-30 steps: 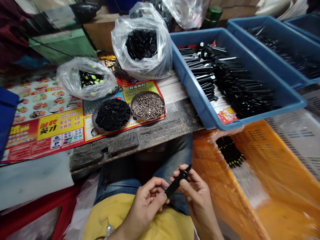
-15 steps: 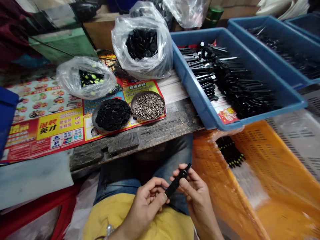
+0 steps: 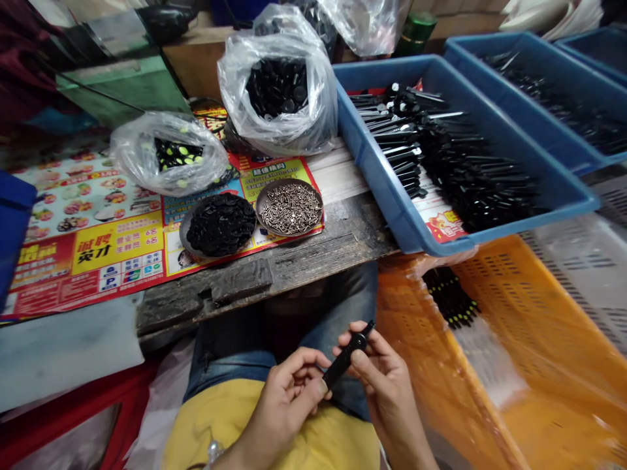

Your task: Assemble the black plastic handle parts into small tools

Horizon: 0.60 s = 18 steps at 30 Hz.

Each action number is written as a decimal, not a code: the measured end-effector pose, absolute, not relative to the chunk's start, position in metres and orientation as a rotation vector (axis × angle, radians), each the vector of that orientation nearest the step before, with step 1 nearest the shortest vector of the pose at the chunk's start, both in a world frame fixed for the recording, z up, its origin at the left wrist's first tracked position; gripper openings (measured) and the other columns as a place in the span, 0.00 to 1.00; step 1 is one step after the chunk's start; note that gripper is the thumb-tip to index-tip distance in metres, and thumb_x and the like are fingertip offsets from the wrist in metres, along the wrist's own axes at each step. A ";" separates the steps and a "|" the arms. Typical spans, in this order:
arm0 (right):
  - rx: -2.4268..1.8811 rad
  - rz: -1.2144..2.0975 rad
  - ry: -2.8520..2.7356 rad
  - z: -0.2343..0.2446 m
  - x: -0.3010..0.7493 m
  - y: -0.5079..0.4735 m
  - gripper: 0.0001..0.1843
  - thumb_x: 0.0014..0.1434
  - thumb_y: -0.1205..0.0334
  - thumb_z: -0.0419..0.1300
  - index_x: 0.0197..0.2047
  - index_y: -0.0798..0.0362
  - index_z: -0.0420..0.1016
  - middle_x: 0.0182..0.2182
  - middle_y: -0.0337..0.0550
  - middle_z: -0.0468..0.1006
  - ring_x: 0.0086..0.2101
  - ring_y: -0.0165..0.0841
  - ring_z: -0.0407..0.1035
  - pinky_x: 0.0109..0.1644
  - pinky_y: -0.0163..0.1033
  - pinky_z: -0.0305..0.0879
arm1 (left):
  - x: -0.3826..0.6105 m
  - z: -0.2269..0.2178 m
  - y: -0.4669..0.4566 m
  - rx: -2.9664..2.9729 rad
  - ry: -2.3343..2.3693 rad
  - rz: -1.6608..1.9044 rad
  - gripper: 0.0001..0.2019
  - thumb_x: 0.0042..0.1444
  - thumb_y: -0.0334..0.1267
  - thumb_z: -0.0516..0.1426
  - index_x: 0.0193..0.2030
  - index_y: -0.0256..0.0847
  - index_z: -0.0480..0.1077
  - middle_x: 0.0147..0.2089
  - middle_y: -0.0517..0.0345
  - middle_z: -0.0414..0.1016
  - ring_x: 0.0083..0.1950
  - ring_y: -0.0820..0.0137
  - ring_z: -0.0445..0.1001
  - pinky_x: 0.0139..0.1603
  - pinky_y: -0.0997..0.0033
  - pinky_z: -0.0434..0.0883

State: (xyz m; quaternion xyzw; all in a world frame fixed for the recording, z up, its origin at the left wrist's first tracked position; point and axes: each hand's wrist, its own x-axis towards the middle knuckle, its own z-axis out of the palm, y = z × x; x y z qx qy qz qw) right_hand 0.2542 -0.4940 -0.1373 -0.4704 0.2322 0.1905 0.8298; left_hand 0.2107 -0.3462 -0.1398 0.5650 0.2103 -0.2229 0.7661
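Observation:
Above my lap, a slim black plastic part [image 3: 341, 365] with a round joint near its upper end slants up to the right. My left hand [image 3: 296, 391] is closed on its lower end, thumb on top. Near the round joint, my right hand [image 3: 385, 378] grips the upper end between thumb and fingers. On the table edge ahead lie a dish of small metal screws [image 3: 290, 207] and a dish of flat black pieces [image 3: 221, 224]. Behind them, a plastic bag [image 3: 140, 153] holds black pieces with yellow-green dots. Another plastic bag [image 3: 318, 124] contains round black caps.
A blue tray [image 3: 406, 228] of long black parts stands at the right of the table, with another blue tray [image 3: 539, 49] beyond it. Below it, an orange crate [image 3: 553, 313] holds black parts with yellow-green dots. The worn wooden table edge [image 3: 313, 254] runs before my knees.

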 end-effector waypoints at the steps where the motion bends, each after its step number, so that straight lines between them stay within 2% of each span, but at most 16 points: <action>1: -1.002 0.405 0.486 -0.137 0.254 -0.494 0.17 0.48 0.60 0.73 0.43 0.47 0.80 0.34 0.39 0.83 0.34 0.32 0.78 0.38 0.32 0.76 | 0.211 -0.139 -0.346 1.229 0.453 -0.485 0.19 0.53 0.51 0.63 0.42 0.39 0.71 0.29 0.58 0.72 0.28 0.73 0.68 0.27 0.77 0.65; 18: -1.002 0.420 0.471 -0.137 0.254 -0.494 0.17 0.49 0.59 0.73 0.43 0.47 0.80 0.34 0.38 0.82 0.34 0.32 0.77 0.38 0.32 0.76 | 0.211 -0.142 -0.345 1.237 0.439 -0.483 0.19 0.54 0.53 0.62 0.42 0.38 0.71 0.27 0.60 0.70 0.27 0.74 0.67 0.27 0.77 0.64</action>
